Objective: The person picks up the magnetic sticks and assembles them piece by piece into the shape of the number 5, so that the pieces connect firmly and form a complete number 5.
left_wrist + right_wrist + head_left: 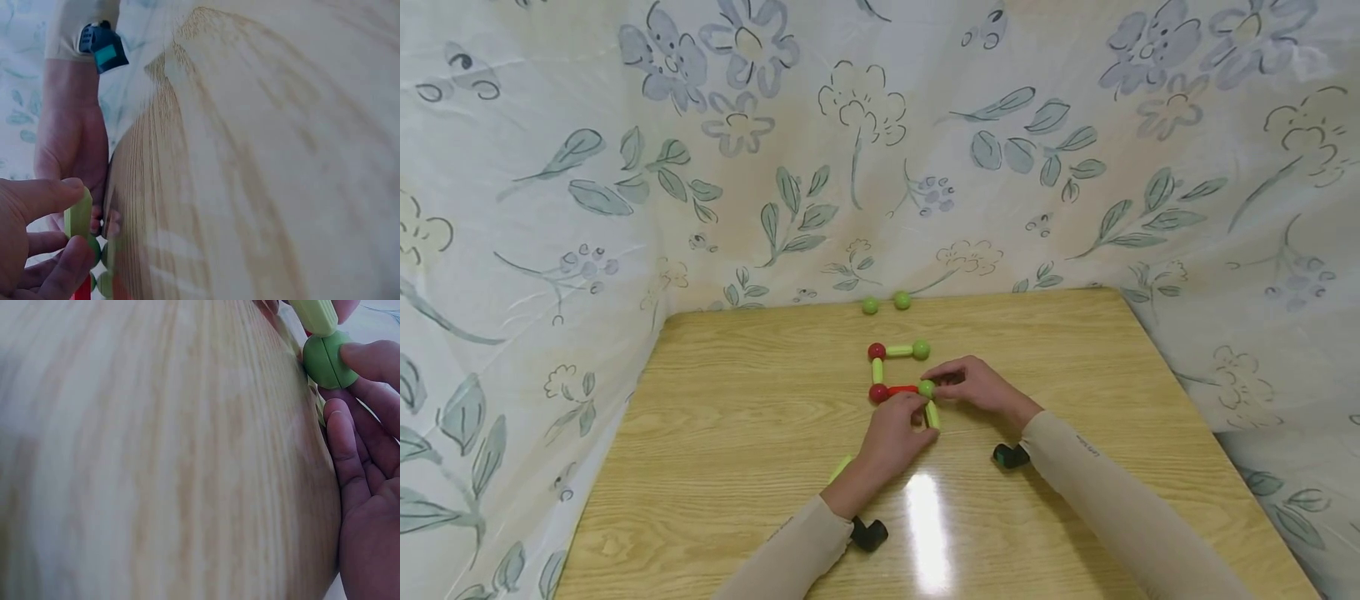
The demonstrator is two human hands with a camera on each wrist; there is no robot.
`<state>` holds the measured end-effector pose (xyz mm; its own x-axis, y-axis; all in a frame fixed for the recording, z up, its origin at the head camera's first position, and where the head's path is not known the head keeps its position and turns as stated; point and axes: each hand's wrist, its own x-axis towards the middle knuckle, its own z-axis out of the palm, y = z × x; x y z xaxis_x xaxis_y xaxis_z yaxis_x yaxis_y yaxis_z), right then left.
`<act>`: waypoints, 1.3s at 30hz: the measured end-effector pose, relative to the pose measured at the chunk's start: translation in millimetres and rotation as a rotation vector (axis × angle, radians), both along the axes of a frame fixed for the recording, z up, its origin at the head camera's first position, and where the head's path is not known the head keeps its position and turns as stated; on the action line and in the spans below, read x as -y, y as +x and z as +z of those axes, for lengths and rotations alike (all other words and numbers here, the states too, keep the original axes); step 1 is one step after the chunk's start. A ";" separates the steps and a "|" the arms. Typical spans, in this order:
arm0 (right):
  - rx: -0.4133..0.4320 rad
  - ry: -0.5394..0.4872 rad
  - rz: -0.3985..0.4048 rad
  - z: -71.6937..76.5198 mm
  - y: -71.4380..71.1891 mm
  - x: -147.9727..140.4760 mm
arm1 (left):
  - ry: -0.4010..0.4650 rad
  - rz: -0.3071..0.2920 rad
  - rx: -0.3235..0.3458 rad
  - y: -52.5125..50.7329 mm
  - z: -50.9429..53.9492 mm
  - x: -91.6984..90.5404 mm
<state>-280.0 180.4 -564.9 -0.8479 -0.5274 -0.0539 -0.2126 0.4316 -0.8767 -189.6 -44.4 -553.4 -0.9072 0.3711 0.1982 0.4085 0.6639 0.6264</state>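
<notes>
A chain of balls and sticks lies on the table. In the head view it has two red balls (877,392), a green ball at its far end (921,349), light-green sticks (898,351) and a red stick (902,390). My left hand (895,437) pinches a light-green stick (78,214) that meets the near green ball (329,360). With thumb and fingers, my right hand (983,388) holds that near green ball, at the red stick's right end. The left fingers partly cover the red stick.
Two loose green balls (902,300) sit at the table's back edge by the floral cloth (865,167). Another light-green stick (841,467) lies partly hidden behind my left wrist. Black wrist devices (869,535) jut from both sleeves. Light glares on the table (737,417) near the front.
</notes>
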 end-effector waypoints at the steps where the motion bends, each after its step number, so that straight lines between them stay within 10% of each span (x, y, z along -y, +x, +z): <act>1: -0.004 0.001 0.002 0.3 0.2 0.2 | 0.002 -0.001 0.000 0.2 0.2 0.1; 39: -0.049 -0.010 0.053 -3.1 -0.6 0.6 | -0.078 -0.030 -0.069 -2.6 -3.4 0.8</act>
